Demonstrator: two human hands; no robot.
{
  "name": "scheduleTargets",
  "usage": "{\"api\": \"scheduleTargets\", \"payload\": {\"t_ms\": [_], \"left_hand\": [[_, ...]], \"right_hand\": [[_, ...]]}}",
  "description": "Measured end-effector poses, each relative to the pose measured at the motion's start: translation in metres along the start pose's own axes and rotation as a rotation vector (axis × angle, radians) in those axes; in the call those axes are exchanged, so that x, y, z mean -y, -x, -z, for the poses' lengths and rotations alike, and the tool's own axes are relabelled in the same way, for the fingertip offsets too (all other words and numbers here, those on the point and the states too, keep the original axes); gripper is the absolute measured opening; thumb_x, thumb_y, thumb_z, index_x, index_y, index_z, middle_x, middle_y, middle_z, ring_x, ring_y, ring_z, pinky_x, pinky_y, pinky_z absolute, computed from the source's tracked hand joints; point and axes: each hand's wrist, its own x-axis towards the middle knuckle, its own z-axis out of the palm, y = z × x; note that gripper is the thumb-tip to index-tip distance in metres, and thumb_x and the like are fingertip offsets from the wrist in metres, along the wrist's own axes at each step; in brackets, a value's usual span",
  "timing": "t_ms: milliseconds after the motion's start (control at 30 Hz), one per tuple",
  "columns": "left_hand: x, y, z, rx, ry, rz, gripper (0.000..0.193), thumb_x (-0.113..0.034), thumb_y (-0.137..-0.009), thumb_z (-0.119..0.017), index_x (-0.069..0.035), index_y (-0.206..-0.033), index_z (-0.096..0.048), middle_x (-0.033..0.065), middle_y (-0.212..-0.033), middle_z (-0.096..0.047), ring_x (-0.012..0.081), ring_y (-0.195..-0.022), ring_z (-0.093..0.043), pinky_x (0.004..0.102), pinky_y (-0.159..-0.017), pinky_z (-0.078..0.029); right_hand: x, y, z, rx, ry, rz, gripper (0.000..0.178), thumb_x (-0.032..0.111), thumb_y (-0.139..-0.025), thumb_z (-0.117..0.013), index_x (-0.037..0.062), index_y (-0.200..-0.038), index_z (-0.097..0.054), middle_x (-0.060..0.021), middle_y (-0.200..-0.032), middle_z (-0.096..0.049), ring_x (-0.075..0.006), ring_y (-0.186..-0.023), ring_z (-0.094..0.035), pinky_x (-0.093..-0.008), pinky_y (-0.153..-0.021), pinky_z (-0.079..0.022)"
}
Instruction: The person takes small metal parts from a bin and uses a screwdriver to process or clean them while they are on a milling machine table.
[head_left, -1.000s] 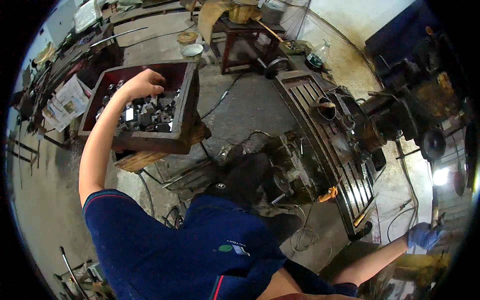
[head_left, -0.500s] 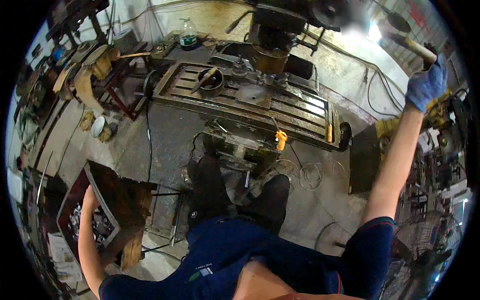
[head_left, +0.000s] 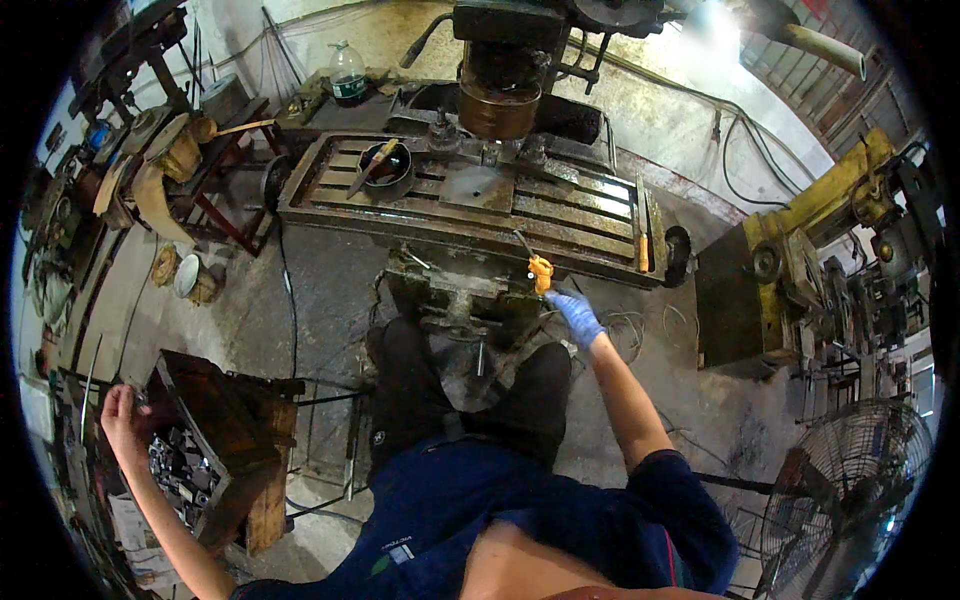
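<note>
Milling machine [head_left: 500, 90], largest item, stands at twelve o'clock, its dark head over a rusty cylindrical part. Slotted work table [head_left: 560, 215] runs across beneath it, carrying a round dark bowl [head_left: 385, 165] with a tool resting in it at eleven o'clock and a flat square plate [head_left: 475, 188] near its middle. Yellow machine [head_left: 830, 210] occupies two to three o'clock; wire-guarded fan [head_left: 850, 490] sits at four o'clock. Wooden crate [head_left: 225, 440] of dark metal parts [head_left: 180, 470] stands at eight o'clock, tilted, on the concrete floor. Clear bottle [head_left: 347, 75] with green band stands at eleven o'clock on a bench behind the table.

Orange handle [head_left: 541, 272], small, hangs at the front edge of the work table, just right of centre. Right hand [head_left: 577, 315], in a blue glove, reaches up to it with the arm stretched forward; fingertips touch or nearly touch the handle's lower end, and whether they close on it cannot be told. Left hand [head_left: 122, 412], bare, is far off at eight o'clock, well apart from the right, at the crate's outer edge beside the metal parts; its grasp cannot be made out.
</note>
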Motion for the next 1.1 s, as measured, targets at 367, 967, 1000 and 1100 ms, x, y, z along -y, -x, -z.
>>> {"api": "scheduleTargets", "payload": {"t_ms": [367,967,1000,1100], "left_hand": [[-0.077,0.06,-0.282,0.664,0.829,0.04,0.024,-0.012,-0.083,-0.057,-0.001,-0.103,-0.052,0.0081,-0.09,-0.057,0.0196,-0.075,-0.059,0.0391,-0.074,-0.051],[-0.026,0.055,-0.342,0.72,1.058,0.213,0.013,-0.014,-0.084,-0.057,-0.002,-0.085,-0.05,0.0187,-0.086,-0.06,0.0268,-0.079,-0.061,0.0444,-0.078,-0.051],[-0.017,0.051,-0.339,0.722,1.068,0.219,0.009,-0.009,-0.082,-0.055,-0.002,-0.081,-0.049,0.0153,-0.081,-0.059,0.0279,-0.091,-0.059,0.0479,-0.081,-0.05],[-0.001,0.048,-0.329,0.687,0.972,0.246,0.007,-0.006,-0.081,-0.053,-0.003,-0.078,-0.048,0.0096,-0.071,-0.055,0.0287,-0.097,-0.056,0.0495,-0.082,-0.049]], "right_hand": [[0.028,0.016,-0.066,-0.197,-0.025,0.285,0.031,0.019,-0.074,-0.071,0.0084,-0.099,-0.056,0.0038,-0.065,-0.052,-0.0057,-0.046,-0.043,-0.0214,-0.042,-0.036],[0.183,0.052,-0.072,-0.072,1.415,0.084,0.051,0.053,-0.071,-0.057,0.0063,-0.092,-0.064,-0.0187,-0.084,-0.064,-0.0323,-0.081,-0.062,-0.0407,-0.074,-0.047],[0.188,0.044,-0.08,-0.087,1.449,0.077,0.051,0.053,-0.072,-0.056,0.0064,-0.092,-0.065,-0.0183,-0.085,-0.064,-0.032,-0.082,-0.062,-0.0404,-0.074,-0.047],[0.202,0.019,-0.099,-0.125,1.505,0.08,0.049,0.051,-0.074,-0.054,0.0066,-0.09,-0.066,-0.017,-0.086,-0.065,-0.0313,-0.083,-0.062,-0.0397,-0.074,-0.048]]}}
